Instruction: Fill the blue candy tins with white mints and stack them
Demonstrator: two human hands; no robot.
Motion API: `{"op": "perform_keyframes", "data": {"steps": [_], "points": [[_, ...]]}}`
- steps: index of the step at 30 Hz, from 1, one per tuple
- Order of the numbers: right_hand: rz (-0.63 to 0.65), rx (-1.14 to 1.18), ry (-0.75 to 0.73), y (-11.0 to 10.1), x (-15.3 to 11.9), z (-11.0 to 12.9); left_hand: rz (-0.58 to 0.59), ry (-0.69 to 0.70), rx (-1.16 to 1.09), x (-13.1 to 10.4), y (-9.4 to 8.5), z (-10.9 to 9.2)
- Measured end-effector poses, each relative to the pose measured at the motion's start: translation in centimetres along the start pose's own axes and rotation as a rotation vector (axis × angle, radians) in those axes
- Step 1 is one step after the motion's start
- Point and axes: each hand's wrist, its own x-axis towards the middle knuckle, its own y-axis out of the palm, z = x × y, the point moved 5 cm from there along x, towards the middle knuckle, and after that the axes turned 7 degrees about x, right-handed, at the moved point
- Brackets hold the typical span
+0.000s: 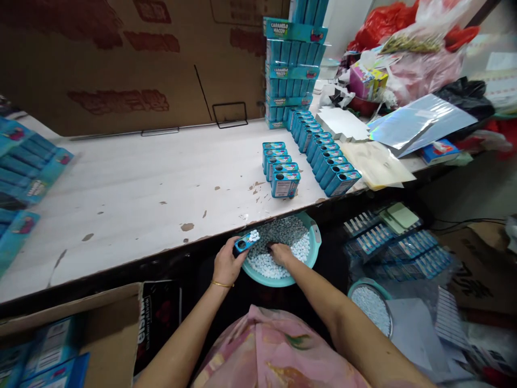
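My left hand (pixel 226 262) is closed around a small blue candy box (pixel 242 243) at the left rim of a turquoise basin (pixel 316 249). The box has a round dark opening in its top, and a few white candies (pixel 254 235) sit at its right end. White pellet-like candies (pixel 301 249) fill the basin, which is on my lap side of the table edge. My right hand (pixel 281 253) reaches into them from the right; its fingers are sunk among the candies, so their grip is hidden.
On the white table (pixel 133 188) stand a short row of blue boxes (pixel 286 184), a longer row (pixel 341 182) and stacked display trays (pixel 277 81). A large cardboard sheet (pixel 133 64) rises behind. Lower right, a smaller bowl of candies (pixel 370 308); lower left, an open carton (pixel 109 334).
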Motion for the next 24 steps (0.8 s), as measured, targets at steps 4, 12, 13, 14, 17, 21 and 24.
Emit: {"op": "perform_keyframes", "data": {"steps": [4,12,13,14,17,21,24], "points": [[-0.023,0.163,-0.043,0.2,0.6,-0.3,-0.036,-0.075,-0.05,0.0,-0.9,0.5],[-0.121,0.458,-0.229,-7.4,-4.8,-2.7,-0.072,-0.075,-0.081,0.0,-0.6,0.3],[-0.127,0.446,-0.257,-8.5,-5.7,-2.3,-0.063,-0.055,-0.072,0.0,-0.2,0.0],[-0.128,0.417,-0.283,-9.6,-6.5,-1.8,-0.049,-0.034,-0.061,0.0,0.2,-0.3],[-0.127,0.247,-0.324,-12.1,-8.5,0.6,0.003,0.013,-0.008,0.0,1.5,-1.5],[-0.116,-0.122,-0.235,-13.5,-9.7,3.9,0.047,0.076,0.057,-0.2,2.5,-2.9],[-0.094,-0.339,-0.189,-13.6,-10.1,6.0,0.07,0.111,0.086,-0.3,3.0,-3.4]]}}
